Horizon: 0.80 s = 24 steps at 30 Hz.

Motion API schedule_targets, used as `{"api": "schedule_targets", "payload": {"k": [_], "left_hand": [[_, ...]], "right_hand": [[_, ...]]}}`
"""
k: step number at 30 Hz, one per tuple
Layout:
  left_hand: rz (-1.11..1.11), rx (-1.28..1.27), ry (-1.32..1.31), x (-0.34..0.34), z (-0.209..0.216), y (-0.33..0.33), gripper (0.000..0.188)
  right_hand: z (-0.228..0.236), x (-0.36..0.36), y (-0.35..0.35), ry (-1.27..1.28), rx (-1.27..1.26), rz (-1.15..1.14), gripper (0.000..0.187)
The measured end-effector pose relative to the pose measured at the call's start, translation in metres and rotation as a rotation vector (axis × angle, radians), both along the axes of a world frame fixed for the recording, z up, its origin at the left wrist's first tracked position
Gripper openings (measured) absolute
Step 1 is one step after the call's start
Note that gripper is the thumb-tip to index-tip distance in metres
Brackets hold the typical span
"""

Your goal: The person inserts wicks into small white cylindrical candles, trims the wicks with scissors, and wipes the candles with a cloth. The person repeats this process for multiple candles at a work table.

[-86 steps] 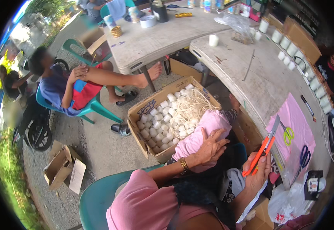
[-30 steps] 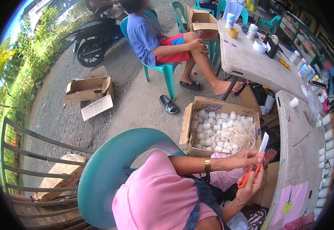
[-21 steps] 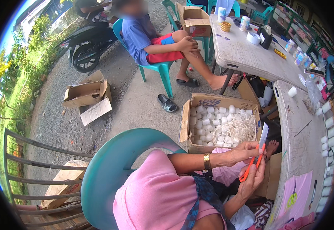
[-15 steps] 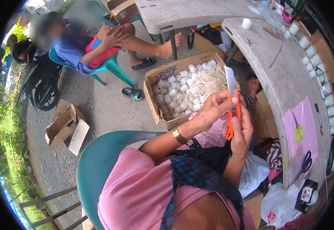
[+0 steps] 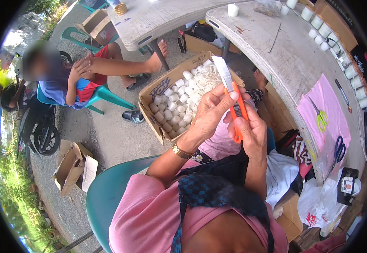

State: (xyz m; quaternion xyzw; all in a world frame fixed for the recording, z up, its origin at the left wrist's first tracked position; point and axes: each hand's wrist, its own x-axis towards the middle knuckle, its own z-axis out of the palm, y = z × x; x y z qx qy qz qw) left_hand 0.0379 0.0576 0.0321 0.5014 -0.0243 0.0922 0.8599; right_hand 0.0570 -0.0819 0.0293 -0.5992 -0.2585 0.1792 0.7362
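Observation:
An orange utility knife point(image 5: 238, 111) is held up before me, its wide blade out and tilted up to the left. My left hand point(image 5: 212, 110), below a gold watch, pinches the knife near the blade end. Around its lower body close the thumb and fingers of my right hand point(image 5: 253, 130). Beyond my hands stands a cardboard box point(image 5: 149, 90) with many short white candles point(image 5: 173, 98) and a tangle of pale string point(image 5: 204, 82). Part of the string lies behind the blade and my left hand.
A curved grey table point(image 5: 276, 55) on the right bears green-handled scissors point(image 5: 321, 120), dark-handled scissors point(image 5: 339, 149), a pink cloth point(image 5: 331, 105), a marker point(image 5: 342, 92) and white candles point(image 5: 325, 29). A person point(image 5: 65, 80) sits at the far left. An open carton point(image 5: 71, 166) lies on the ground.
The view has shifted, so the box and table sit further left. Both hands still grip the knife, now turned to show more of its body. The seated person's hands have moved onto the raised leg.

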Motion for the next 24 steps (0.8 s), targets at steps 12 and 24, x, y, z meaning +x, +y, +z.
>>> {"api": "schedule_targets", "payload": {"k": [12,24], "left_hand": [[-0.085,-0.018,-0.089,0.009,0.001,0.000,0.038],[-0.046,-0.039,-0.050,0.016,0.000,0.004,0.031]], "right_hand": [[0.010,0.006,0.006,-0.010,0.034,-0.090,0.041],[0.003,0.020,0.002,0.037,0.131,0.062,0.044]]}}
